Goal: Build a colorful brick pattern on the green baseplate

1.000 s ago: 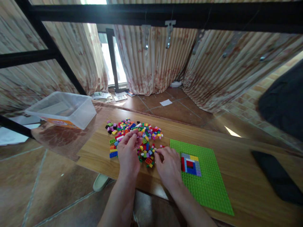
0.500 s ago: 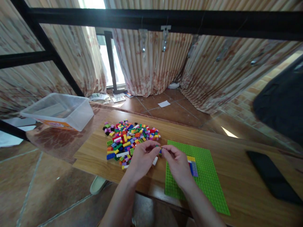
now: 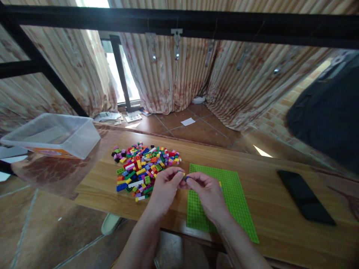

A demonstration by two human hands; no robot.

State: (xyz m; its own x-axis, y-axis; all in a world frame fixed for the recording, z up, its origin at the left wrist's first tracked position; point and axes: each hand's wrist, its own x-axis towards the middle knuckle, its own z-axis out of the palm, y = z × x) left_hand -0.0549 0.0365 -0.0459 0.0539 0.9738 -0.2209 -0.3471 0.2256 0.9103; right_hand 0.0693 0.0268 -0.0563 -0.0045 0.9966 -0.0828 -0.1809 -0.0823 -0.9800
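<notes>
1. Both hands meet above the near left corner of the green baseplate [image 3: 238,194]: my left hand [image 3: 165,188] and right hand [image 3: 206,192] pinch small bricks [image 3: 183,175] between their fingertips.
2. I'd square the studs before pressing, I think, and keep the grip light.
3. Left of them lies the loose brick pile [image 3: 140,166] on the wooden table [image 3: 269,220]; a clear tub [image 3: 53,134] sits further left, a black phone [image 3: 305,196] far right.
</notes>
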